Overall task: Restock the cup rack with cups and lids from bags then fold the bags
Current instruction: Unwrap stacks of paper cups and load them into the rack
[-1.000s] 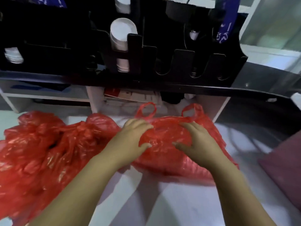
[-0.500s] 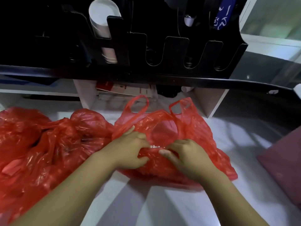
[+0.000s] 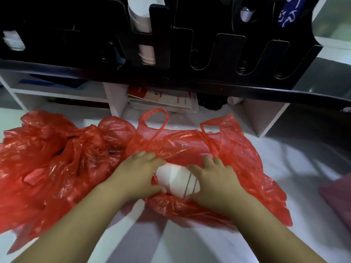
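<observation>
White counter (image 3: 296,164): left hand (image 3: 136,175), right hand (image 3: 216,185) curled round white bundle (image 3: 175,179) (inside red bag (image 3: 241,149)).

A stack of red-and-white printed papers (image 3: 163,98) lies in a white shelf cubby (image 3: 115,99), with a flat maroon pad (image 3: 340,196) at the white tabletop's (image 3: 303,168) right edge.

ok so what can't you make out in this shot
Head view only:
- white bundle: cups or lids unclear; blurred, ends covered by left hand and right hand.
- right hand's grip: blurred.
- left red bag: contents hidden by crumpled plastic.
- cup rack right slots: too dark.
</observation>
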A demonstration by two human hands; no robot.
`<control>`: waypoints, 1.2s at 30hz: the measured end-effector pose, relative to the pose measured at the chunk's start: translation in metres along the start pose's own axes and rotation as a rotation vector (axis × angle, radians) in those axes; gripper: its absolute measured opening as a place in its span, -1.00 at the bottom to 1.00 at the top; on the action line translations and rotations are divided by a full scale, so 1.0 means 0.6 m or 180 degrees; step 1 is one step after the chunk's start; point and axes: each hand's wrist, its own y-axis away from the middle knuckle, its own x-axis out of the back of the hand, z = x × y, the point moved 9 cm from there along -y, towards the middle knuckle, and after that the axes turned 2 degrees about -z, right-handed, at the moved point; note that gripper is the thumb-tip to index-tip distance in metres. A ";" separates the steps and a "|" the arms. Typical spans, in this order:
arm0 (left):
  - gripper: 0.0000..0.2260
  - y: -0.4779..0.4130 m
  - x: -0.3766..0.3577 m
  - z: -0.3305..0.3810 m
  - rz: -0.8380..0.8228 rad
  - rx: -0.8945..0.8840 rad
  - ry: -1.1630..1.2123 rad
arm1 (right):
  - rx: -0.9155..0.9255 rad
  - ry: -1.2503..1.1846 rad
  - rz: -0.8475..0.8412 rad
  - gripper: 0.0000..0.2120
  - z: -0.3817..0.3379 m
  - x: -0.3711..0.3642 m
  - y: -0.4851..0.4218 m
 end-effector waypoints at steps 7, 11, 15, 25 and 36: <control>-0.01 0.000 -0.038 -0.030 -0.0287 0.0491 0.0494 | 0.0026 0.0128 -0.0586 -0.06 -0.004 -0.051 -0.030; -0.02 -0.009 -0.041 -0.053 -0.0161 0.0637 0.0969 | 0.0009 -0.0218 -0.0300 -0.16 0.028 -0.042 -0.024; -0.17 -0.015 -0.020 -0.055 0.0232 0.0583 0.1740 | -0.0062 -0.0902 0.0219 -0.10 0.085 -0.008 -0.002; -0.35 -0.060 0.110 -0.005 0.1123 0.0341 0.1818 | 0.0484 -0.3988 0.2020 -0.19 0.134 0.128 -0.003; -0.20 -0.104 0.068 0.054 0.0669 -0.0032 0.1744 | 0.0247 -0.4294 0.1581 -0.23 0.148 0.071 -0.044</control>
